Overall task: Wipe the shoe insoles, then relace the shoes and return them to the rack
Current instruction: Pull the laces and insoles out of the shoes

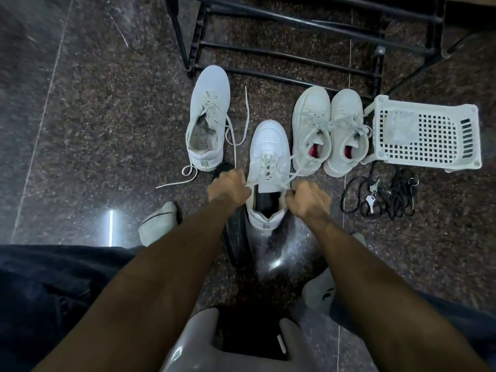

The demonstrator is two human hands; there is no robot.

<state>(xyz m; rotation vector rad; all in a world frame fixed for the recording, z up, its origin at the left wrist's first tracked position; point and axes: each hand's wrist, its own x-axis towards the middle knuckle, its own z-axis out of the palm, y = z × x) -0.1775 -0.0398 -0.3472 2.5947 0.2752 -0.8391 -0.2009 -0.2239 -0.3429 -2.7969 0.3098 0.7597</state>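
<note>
On the floor between your forearms stands the white shoe, long axis running 12 to 6, toe at 12 toward the rack. Your left hand and right hand each pinch a lace end at its collar. A black insole lies at its 8 o'clock.

Landmark: middle shoe, on the floor. Left hand at its near-left side, right hand at its near-right, each pinching a lace end. Insole lying along its left flank, partly under the left forearm. Single shoe farther back on the left. Paired shoes just right of it, side by side. Basket beyond the pair, farther right. Keys and cord right, nearer than the basket. Rack behind it all.
</note>
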